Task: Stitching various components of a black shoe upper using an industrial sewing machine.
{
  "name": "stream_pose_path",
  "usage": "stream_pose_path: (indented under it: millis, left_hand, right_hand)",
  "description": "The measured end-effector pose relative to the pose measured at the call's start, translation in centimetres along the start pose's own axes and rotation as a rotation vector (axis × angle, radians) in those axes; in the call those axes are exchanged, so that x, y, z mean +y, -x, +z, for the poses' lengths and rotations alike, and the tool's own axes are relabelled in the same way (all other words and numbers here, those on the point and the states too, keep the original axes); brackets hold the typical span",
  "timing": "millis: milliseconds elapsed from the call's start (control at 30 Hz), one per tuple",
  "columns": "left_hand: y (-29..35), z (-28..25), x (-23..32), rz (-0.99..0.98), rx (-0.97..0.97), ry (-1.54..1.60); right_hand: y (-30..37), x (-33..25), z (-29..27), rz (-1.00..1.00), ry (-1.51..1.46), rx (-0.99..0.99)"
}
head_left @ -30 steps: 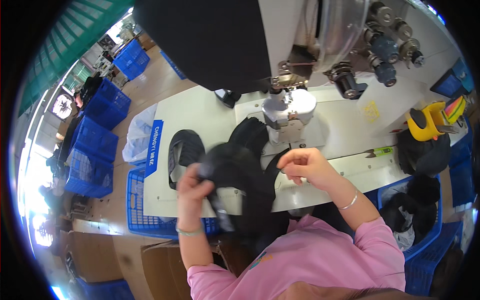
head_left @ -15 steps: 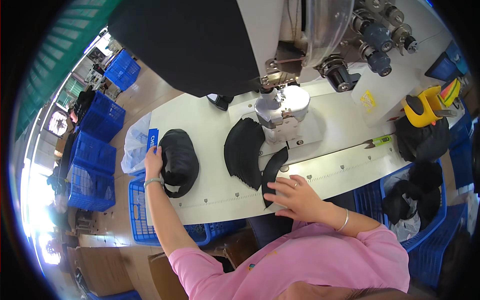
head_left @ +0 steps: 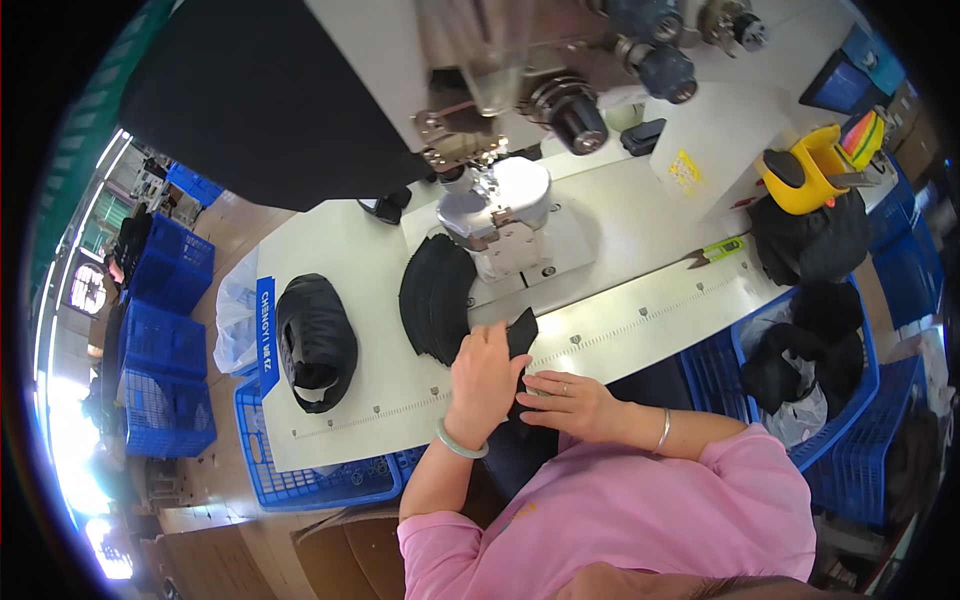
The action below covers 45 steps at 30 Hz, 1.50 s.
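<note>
My left hand [head_left: 482, 378] has its fingers curled at a black curved fabric strip [head_left: 521, 335], its thumb against the strip's edge. My right hand [head_left: 568, 404] comes from the right, fingers stretched out at the strip's lower part near the table's front edge; its thumb is hidden. Just left of the strip lies a fanned stack of black curved fabric pieces [head_left: 435, 300]. Farther left rests a rounded black sewn fabric piece [head_left: 318, 340], shaped like a cap, with an opening along its side. The sewing machine's white post [head_left: 510, 215] stands behind the stack.
Thread snips [head_left: 715, 252] with green handles lie at the right of the white table [head_left: 385, 445]. A yellow holder [head_left: 806, 185] stands behind them. A blue crate [head_left: 850, 400] with black fabric is at the right, another blue basket [head_left: 320, 490] below the table's left.
My left hand has left the rounded black piece and moved right to the curved strip. My right hand's fingers have drawn closer together. The view has shifted.
</note>
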State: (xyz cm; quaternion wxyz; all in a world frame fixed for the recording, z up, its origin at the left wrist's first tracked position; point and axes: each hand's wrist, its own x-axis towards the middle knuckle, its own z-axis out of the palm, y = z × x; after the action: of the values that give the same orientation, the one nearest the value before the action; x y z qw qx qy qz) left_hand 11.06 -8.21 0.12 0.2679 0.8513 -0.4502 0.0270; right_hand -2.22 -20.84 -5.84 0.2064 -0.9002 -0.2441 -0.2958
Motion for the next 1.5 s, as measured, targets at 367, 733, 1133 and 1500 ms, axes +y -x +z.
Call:
stream_pose_path:
  millis: [367,733,1133,1500]
  left_hand:
    - [3.5,-1.2,2.5,-0.513,0.038,0.958]
    - [5.7,0.1,6.2,-0.41,0.186,0.92]
    - [5.9,-0.1,7.4,-0.447,0.039,1.024]
    - [5.4,0.2,7.6,-0.5,-0.013,1.053]
  right_hand:
    - [0.4,1.4,-7.2,0.761,-0.463,0.264]
    - [-0.9,1.9,-7.8,1.082,-0.971,0.372]
    - [-3.0,0.6,-9.2,0.843,-0.862,0.162]
    - [-2.7,0.7,-8.2,0.682,-0.551,0.112]
